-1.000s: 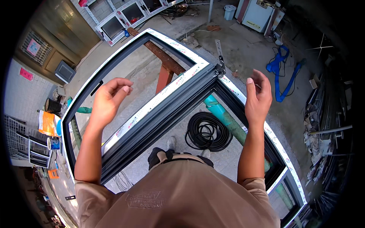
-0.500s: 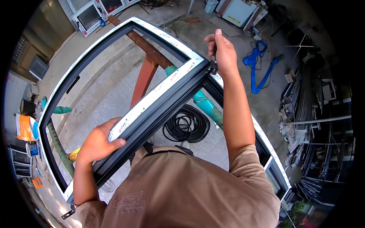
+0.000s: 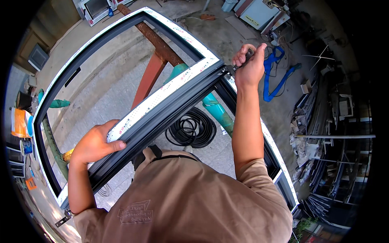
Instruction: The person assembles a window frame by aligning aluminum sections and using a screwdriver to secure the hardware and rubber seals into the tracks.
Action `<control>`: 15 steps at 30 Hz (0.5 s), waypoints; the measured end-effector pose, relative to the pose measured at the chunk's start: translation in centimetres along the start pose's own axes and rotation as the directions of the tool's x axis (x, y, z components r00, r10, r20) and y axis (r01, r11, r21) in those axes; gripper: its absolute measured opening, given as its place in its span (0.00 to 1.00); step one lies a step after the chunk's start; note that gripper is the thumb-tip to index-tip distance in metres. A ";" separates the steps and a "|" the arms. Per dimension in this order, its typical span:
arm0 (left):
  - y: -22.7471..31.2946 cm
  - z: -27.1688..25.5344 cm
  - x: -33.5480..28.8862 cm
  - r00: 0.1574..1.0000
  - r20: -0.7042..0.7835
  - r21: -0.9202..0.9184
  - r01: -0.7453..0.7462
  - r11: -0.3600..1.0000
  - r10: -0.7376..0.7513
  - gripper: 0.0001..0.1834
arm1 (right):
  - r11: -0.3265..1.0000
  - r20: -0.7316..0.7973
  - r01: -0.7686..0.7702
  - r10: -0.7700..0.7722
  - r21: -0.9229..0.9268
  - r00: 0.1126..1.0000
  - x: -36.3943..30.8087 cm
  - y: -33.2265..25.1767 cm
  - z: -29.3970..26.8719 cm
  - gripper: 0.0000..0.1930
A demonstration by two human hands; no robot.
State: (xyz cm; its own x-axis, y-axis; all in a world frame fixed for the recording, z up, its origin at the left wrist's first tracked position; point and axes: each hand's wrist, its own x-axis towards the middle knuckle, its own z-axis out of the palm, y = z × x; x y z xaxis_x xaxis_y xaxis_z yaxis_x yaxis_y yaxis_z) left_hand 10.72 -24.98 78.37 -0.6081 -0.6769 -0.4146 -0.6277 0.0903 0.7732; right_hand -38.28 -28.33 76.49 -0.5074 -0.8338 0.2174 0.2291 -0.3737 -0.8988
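A large window sash (image 3: pixel 162 97), dark profile with printed white protective film, stands at an angle over a second window frame (image 3: pixel 279 162). My left hand (image 3: pixel 95 141) is wrapped round the sash's near bar, thumb on the dark grooved face. At the far right corner of that bar, my right hand (image 3: pixel 249 71) is closed on a dark plier-like tool (image 3: pixel 248 56); its exact kind is partly hidden by my fingers. The tool reaches to a small metal fitting (image 3: pixel 229 70) at the corner. A metal strip (image 3: pixel 63 220) sticks out at the sash's lower left corner.
A rusty pipe stand (image 3: pixel 162 50) with green wrapping passes under the frames. A coil of black hose (image 3: pixel 192 129) lies on the floor beneath. Blue strapping (image 3: pixel 269 77) lies to the right, beside piled profiles (image 3: pixel 324 158). An orange-white bag (image 3: pixel 19 123) stands at left.
My right hand has swung to the right and turned, showing more of the tool. The left hand keeps its grip on the sash. The whole view has shifted slightly.
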 end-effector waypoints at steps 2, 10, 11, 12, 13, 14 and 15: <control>0.1 0.0 -0.1 1.000 -0.001 -0.017 0.013 1.000 -0.013 0.45 | 0.998 0.017 0.024 -0.023 -0.065 1.000 0.1 0.1 0.1 0.36; 0.8 0.1 0.0 1.000 0.012 -0.003 -0.006 1.000 0.006 0.44 | 0.993 -0.001 0.122 -0.122 0.004 0.993 0.0 0.8 -0.7 0.36; 0.8 0.2 0.0 1.000 0.016 -0.005 -0.009 1.000 0.009 0.44 | 0.991 -0.001 0.134 -0.134 0.028 0.991 0.0 0.9 -0.7 0.36; 0.6 0.1 -0.2 1.000 0.011 0.006 -0.010 1.000 0.010 0.44 | 0.992 0.008 0.116 -0.116 0.043 0.993 -0.1 1.0 -0.2 0.36; 0.2 0.1 -0.4 1.000 0.004 0.014 -0.011 1.000 0.011 0.44 | 0.994 0.021 0.097 -0.098 0.056 0.995 -0.1 0.8 0.4 0.36; -0.2 0.1 -0.5 1.000 -0.005 0.020 -0.011 1.000 0.011 0.44 | 0.995 0.036 0.076 -0.078 0.068 0.996 -0.2 0.7 0.8 0.36; -0.3 0.1 -0.5 0.999 0.024 0.022 -0.028 0.999 0.028 0.44 | 0.997 0.076 0.043 -0.048 0.066 0.996 0.2 0.5 0.5 0.36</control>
State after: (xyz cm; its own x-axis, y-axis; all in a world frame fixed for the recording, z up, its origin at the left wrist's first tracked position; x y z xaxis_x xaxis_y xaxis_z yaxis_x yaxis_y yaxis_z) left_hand 11.20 -24.62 78.29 -0.6367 -0.6567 -0.4042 -0.6207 0.1254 0.7739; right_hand -37.86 -28.85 76.31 -0.4529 -0.8434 0.2889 0.2617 -0.4355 -0.8613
